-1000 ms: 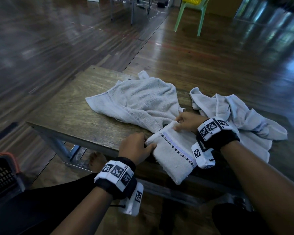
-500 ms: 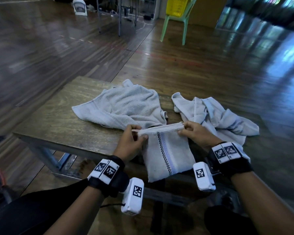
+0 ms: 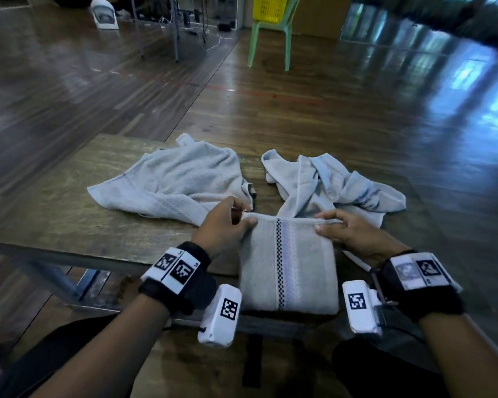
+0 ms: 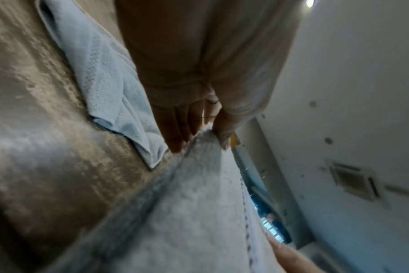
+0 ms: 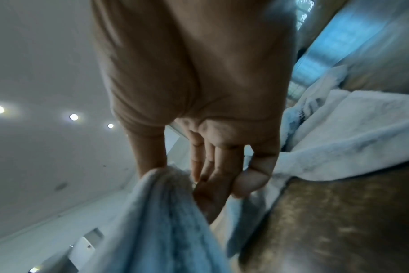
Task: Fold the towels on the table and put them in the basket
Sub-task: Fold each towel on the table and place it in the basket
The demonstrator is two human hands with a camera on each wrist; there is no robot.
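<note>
Fingers (image 3: 243, 222) of the left hand (image 3: 222, 225) pinched the upper left corner of the striped towel (image 3: 288, 265), and fingers (image 3: 327, 216) of the right hand (image 3: 354, 234) pinched its upper right corner, holding the top edge taut between them. That towel hung folded over the near edge of the desk (image 3: 69, 208), its checkered stripe running vertically. Just beyond its left corner lay a crumpled pale towel (image 3: 173, 182); just beyond its right corner lay another rumpled towel (image 3: 339, 182). Far beyond the towel stood a green chair (image 3: 268, 38) bearing a yellow basket (image 3: 270, 8).
</note>
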